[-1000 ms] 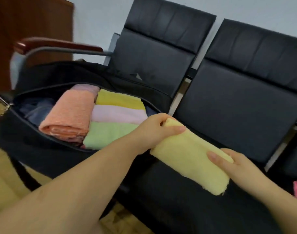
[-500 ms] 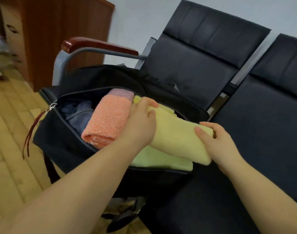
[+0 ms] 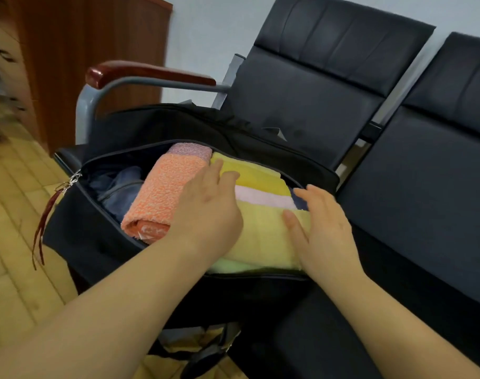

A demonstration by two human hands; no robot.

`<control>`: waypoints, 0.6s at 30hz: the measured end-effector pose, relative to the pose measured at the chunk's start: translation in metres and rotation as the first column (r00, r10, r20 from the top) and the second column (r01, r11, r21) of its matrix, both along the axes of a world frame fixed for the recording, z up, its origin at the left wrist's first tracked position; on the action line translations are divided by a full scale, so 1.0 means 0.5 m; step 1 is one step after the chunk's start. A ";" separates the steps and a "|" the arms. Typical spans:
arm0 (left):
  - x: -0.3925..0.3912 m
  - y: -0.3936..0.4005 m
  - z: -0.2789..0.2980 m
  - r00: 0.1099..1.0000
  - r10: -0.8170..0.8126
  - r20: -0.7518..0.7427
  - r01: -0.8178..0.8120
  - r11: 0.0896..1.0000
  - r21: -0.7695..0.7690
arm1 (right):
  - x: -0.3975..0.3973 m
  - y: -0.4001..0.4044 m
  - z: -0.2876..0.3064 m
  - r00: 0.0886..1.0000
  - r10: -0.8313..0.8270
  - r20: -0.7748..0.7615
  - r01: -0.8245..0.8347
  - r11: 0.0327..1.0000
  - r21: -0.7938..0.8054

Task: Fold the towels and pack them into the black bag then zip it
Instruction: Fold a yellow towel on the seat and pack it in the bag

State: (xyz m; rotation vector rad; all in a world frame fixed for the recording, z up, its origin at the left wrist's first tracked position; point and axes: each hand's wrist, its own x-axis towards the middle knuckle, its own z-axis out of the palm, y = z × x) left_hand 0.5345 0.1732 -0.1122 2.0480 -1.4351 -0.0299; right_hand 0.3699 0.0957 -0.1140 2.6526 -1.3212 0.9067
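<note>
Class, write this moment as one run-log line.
step: packing | left hand: flat on pale yellow towel | right hand: open on same towel | black bag: unzipped

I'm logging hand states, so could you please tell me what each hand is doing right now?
Left hand: open, fingers straight, resting on the yellow towel in the bag.
Right hand: open, flat on the same towel.

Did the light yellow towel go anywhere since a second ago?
Yes. The light yellow towel went left from above the chair seat into the black bag, onto the other towels. Both hands rest on it.
</note>
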 end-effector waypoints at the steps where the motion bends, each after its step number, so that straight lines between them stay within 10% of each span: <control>1: -0.008 -0.002 -0.003 0.998 -0.012 0.066 0.006 0.995 0.095 | 0.006 0.008 -0.001 0.997 0.026 -0.070 -0.027 1.000 -0.009; 8: -0.032 -0.014 -0.032 0.998 -0.008 0.069 -0.029 0.855 0.518 | 0.015 0.001 -0.030 0.953 0.068 -0.296 0.061 0.912 0.406; 12: -0.074 -0.022 0.000 0.990 0.017 0.140 -0.077 0.900 0.429 | -0.044 0.024 -0.010 0.976 0.076 -0.203 0.014 0.912 0.411; 18: -0.280 -0.057 0.025 0.894 -0.405 0.194 0.342 0.894 0.291 | -0.254 0.067 -0.009 0.971 -0.088 -0.222 0.177 0.890 0.420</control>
